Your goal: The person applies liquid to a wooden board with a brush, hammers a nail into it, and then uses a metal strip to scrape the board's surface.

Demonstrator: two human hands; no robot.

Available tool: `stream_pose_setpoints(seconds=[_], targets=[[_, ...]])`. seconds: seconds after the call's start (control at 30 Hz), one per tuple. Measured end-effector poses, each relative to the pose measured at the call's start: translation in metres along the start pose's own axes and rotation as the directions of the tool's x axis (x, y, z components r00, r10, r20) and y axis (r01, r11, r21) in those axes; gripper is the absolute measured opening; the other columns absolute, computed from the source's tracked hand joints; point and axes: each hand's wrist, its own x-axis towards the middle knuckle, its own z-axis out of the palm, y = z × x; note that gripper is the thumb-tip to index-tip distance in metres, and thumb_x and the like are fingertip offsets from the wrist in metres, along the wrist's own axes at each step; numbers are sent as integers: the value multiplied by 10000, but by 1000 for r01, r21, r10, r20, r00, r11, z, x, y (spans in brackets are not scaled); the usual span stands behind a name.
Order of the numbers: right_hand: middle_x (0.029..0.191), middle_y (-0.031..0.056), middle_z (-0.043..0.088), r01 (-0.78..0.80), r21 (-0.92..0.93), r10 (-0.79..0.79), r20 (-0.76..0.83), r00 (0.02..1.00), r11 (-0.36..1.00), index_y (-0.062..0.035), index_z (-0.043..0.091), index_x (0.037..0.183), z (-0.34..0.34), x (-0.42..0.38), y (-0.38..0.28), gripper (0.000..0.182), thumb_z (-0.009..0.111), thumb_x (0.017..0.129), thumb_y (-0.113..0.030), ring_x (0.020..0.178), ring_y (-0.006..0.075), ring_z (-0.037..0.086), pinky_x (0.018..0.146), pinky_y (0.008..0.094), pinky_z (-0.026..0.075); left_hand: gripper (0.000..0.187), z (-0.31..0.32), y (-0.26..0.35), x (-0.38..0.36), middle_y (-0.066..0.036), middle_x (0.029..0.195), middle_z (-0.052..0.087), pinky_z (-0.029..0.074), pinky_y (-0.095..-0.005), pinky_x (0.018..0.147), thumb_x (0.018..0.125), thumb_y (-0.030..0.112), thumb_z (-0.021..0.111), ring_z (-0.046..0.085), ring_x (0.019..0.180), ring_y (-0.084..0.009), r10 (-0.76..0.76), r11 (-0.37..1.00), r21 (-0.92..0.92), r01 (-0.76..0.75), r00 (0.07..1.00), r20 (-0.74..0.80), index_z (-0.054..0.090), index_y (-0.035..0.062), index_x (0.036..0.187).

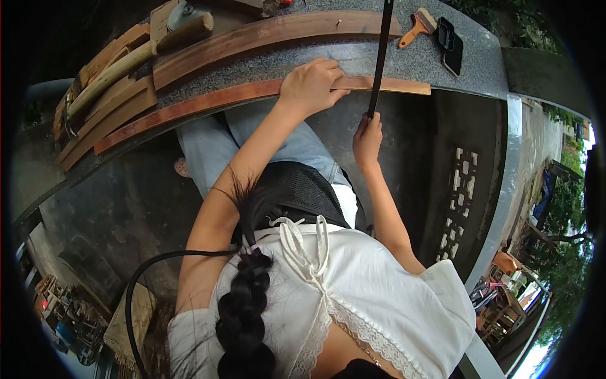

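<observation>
The speckled stone bench top (413, 60) curves across the upper part of the frame, its near edge looking hard and unyielding. Behind, at upper centre, lies a thick curved board (265, 39), probably heavy and better lifted with both hands. The slimmer wooden strip (189, 115) lies along the near edge from centre left to upper right; it looks stiff and fairly light, firm enough to press on, though its narrow ends and corners could chip. A hold by its two long sides, away from the dark blade, seems safest. That long dark blade (382, 54) crosses the strip right of centre and leaves the frame at the top; it looks rigid and thin, best taken by its lower end, and whether it touches the wood I cannot tell. The left hand (310, 85) grips the strip from above at upper centre; the right hand (368, 140) is closed around the blade's lower end. Moving room is narrow between strip and board, wider over the stone at upper right, where a brush (418, 28) and a black tray-like object (450, 49) bound it; below the edge, the person's legs (300, 142) limit downward travel.
</observation>
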Motion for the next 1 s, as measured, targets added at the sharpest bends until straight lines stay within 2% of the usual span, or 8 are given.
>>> stream_pose_setpoints(seconds=[0.1, 0.27, 0.33, 0.53, 0.63, 0.87, 0.93, 1.0], targets=[[765, 229, 581, -64, 37, 65, -42, 997, 997, -9, 473, 991, 5, 14, -12, 62, 496, 953, -53, 758, 445, 543, 633, 513, 437, 248, -2, -4, 5, -6, 828, 618, 551, -352, 748, 724, 320, 768, 626, 890, -200, -10, 1000, 15, 10, 1000, -9, 706, 93, 805], [816, 280, 562, -219, -46, 223, 124, 967, 975, 8, 479, 1035, 10, -98, 67, 116, 479, 975, -91, 730, 477, 566, 632, 531, 445, 258, -1, -7, 8, -7, 835, 627, 552, -366, 742, 742, 339, 761, 631, 868, -217, -20, 1000, 9, 20, 1000, -9, 709, 115, 860], [828, 285, 562, -145, -30, 148, 133, 980, 989, 3, 477, 1038, 1, -87, 58, 121, 481, 979, -102, 715, 485, 567, 624, 536, 439, 259, -2, -12, 15, -12, 836, 628, 550, -363, 744, 742, 336, 763, 632, 869, -222, -48, 998, 31, 49, 998, -28, 710, 115, 868], [837, 273, 571, -290, 3, 284, 185, 941, 957, -4, 493, 1023, 0, -59, 39, 117, 501, 973, -109, 714, 454, 563, 630, 515, 440, 288, -7, -20, 20, -34, 840, 635, 542, -372, 751, 740, 321, 766, 639, 875, -240, -110, 994, 15, 112, 989, -99, 721, 92, 909], [829, 261, 574, -165, 8, 161, 175, 971, 986, -4, 496, 1028, -5, -65, 48, 116, 502, 972, -105, 718, 450, 570, 628, 508, 444, 291, -6, -18, 18, -36, 850, 639, 540, -379, 757, 736, 320, 768, 639, 877, -243, -133, 991, 11, 134, 989, -58, 722, 92, 910], [815, 251, 569, -187, 16, 183, 131, 974, 982, 0, 491, 1039, -2, -86, 50, 110, 507, 967, -82, 702, 446, 573, 606, 502, 439, 286, -8, -11, 10, -26, 847, 638, 546, -380, 727, 727, 331, 771, 637, 858, -242, -123, 992, 7, 123, 992, -15, 726, 119, 914], [678, 191, 551, -127, 65, 121, 88, 989, 990, -13, 457, 1000, 1, -74, 47, 61, 461, 992, -74, 571, 366, 568, 510, 414, 407, 288, -7, -7, 6, -23, 846, 638, 547, -380, 723, 728, 332, 770, 636, 856, -239, -120, 993, 1, 120, 993, 18, 727, 120, 918], [644, 178, 534, -125, 140, 113, 89, 990, 982, -14, 449, 982, -1, -29, 25, 65, 454, 997, -77, 524, 336, 548, 485, 391, 391, 294, -7, -3, -2, -13, 844, 638, 550, -377, 730, 727, 336, 770, 635, 856, -229, -90, 995, -40, 92, 995, 41, 729, 124, 926]])
